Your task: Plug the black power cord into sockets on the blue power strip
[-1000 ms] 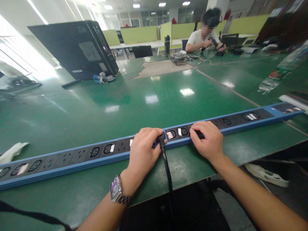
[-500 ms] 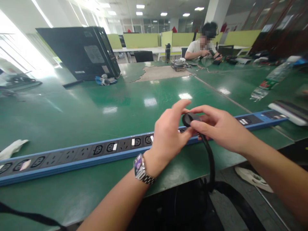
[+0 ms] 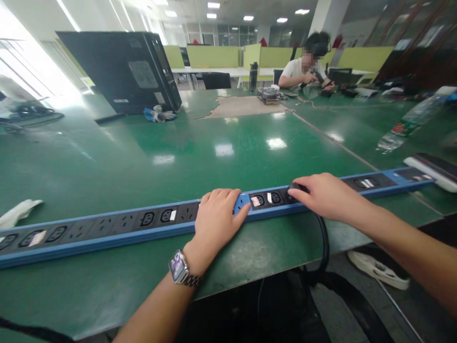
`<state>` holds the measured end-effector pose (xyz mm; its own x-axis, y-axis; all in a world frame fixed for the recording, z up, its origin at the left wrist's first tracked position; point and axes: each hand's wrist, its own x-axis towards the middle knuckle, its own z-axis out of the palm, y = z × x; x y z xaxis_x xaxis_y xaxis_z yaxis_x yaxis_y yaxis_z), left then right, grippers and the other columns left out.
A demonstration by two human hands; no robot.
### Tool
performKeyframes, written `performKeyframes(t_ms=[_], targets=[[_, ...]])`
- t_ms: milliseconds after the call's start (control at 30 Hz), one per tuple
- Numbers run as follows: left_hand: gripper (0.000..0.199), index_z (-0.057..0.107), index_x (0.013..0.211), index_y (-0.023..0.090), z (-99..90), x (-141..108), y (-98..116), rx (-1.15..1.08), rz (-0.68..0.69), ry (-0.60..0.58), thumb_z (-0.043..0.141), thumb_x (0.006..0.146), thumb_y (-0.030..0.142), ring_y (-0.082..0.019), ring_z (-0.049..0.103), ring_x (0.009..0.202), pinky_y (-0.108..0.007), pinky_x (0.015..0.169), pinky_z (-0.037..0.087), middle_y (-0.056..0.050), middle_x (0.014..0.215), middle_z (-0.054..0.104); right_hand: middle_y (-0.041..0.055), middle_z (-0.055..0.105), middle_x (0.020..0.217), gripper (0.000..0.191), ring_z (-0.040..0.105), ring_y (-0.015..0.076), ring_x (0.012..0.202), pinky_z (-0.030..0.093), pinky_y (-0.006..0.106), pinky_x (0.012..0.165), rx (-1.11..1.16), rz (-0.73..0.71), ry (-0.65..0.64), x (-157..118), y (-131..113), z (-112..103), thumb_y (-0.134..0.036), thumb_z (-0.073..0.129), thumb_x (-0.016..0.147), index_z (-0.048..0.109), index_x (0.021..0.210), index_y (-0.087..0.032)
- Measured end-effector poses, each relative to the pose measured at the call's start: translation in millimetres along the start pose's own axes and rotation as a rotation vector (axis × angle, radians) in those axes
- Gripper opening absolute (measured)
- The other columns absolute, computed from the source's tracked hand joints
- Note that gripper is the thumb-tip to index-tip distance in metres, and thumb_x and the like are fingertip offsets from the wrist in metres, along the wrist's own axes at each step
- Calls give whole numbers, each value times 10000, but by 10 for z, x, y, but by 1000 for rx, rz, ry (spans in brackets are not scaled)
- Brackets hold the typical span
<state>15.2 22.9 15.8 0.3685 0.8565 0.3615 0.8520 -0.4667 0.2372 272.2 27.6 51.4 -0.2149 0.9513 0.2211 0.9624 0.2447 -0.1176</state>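
Observation:
A long blue power strip (image 3: 117,227) with black sockets lies across the green table. My left hand (image 3: 218,214), a watch on its wrist, rests over the strip's middle with the thumb spread from the fingers and holds nothing. To the right, my right hand (image 3: 316,193) grips a black plug (image 3: 295,189) at the strip's sockets. How far the plug sits in a socket is hidden by my fingers. From the plug a thick black cable (image 3: 324,243) hangs over the table's front edge.
A black computer case (image 3: 121,74) stands at the back left, with gloves (image 3: 159,114) beside it. A plastic bottle (image 3: 407,124) lies at the right, near a white and black device (image 3: 433,169). Across the green table (image 3: 200,157) sits a person (image 3: 296,71).
My left hand has let go near the plug and moved left and down onto the strip. My right hand has moved down with the plug to the strip's sockets.

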Motion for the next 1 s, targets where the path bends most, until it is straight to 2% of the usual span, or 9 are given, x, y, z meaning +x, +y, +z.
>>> performKeyframes(t_ms=[133, 333, 400, 533, 600, 667, 800, 900, 1000], targets=[[315, 624, 1133, 212, 29, -8, 15, 47, 13, -9, 501, 926, 416, -287, 619, 1032, -449, 905, 434, -91, 1116, 698, 45, 589, 531, 258, 481, 143, 441, 290, 294, 521, -183, 36, 77, -15, -55, 33, -420, 642, 800, 654, 647, -213], [324, 626, 1132, 212, 34, -9, 2, 47, 16, 9, 495, 927, 426, -285, 629, 997, -447, 887, 430, -88, 1098, 704, 65, 617, 558, 297, 531, 160, 462, 309, 292, 489, -240, 9, -39, 27, -67, 148, -432, 623, 822, 678, 650, -197], [315, 625, 1123, 213, 34, -12, 3, 61, 18, 17, 497, 924, 422, -280, 630, 986, -437, 878, 429, -85, 1081, 705, 72, 639, 577, 268, 553, 162, 481, 310, 286, 481, -226, 25, -45, 34, -93, 87, -393, 631, 820, 696, 666, -184], [307, 626, 1110, 213, 27, -10, 15, 70, 10, 8, 495, 924, 419, -275, 632, 958, -425, 850, 430, -78, 1044, 706, 22, 671, 607, 290, 548, 107, 482, 329, 262, 497, 13, 12, 125, 4, 89, -472, -427, 593, 860, 765, 820, -197], [308, 629, 1107, 212, 24, -8, 22, 73, 11, 4, 491, 925, 420, -278, 630, 957, -428, 851, 428, -80, 1040, 706, -26, 613, 503, 444, 471, 67, 393, 284, 266, 488, 80, 146, 253, -22, 312, -797, -577, 552, 844, 767, 981, -214], [310, 629, 1110, 213, 22, -6, 29, 81, 9, 6, 487, 927, 419, -281, 629, 965, -429, 859, 425, -84, 1041, 705, -37, 586, 465, 535, 442, 48, 378, 248, 289, 502, 42, 282, 141, -45, 547, -960, -625, 626, 728, 770, 998, -187], [321, 623, 1123, 211, 27, -10, 29, 89, 1, -7, 474, 934, 423, -287, 630, 976, -436, 865, 426, -87, 1050, 703, 27, 644, 531, 374, 496, 82, 441, 289, 339, 551, 17, 383, -119, -106, 899, -736, -429, 742, 677, 800, 903, -137], [327, 617, 1136, 213, 29, -16, 23, 93, 9, -5, 464, 941, 426, -279, 628, 983, -430, 871, 424, -81, 1063, 701, 64, 663, 565, 323, 553, 131, 503, 349, 339, 593, -17, 442, -157, -176, 1104, -487, -374, 730, 731, 803, 915, -120], [323, 618, 1139, 218, 24, -17, 29, 104, 4, -11, 460, 946, 423, -270, 625, 990, -425, 881, 423, -71, 1063, 700, 68, 681, 604, 402, 582, 167, 538, 389, 321, 613, -49, 481, -231, -226, 1277, -398, -405, 664, 811, 762, 1085, -127]])
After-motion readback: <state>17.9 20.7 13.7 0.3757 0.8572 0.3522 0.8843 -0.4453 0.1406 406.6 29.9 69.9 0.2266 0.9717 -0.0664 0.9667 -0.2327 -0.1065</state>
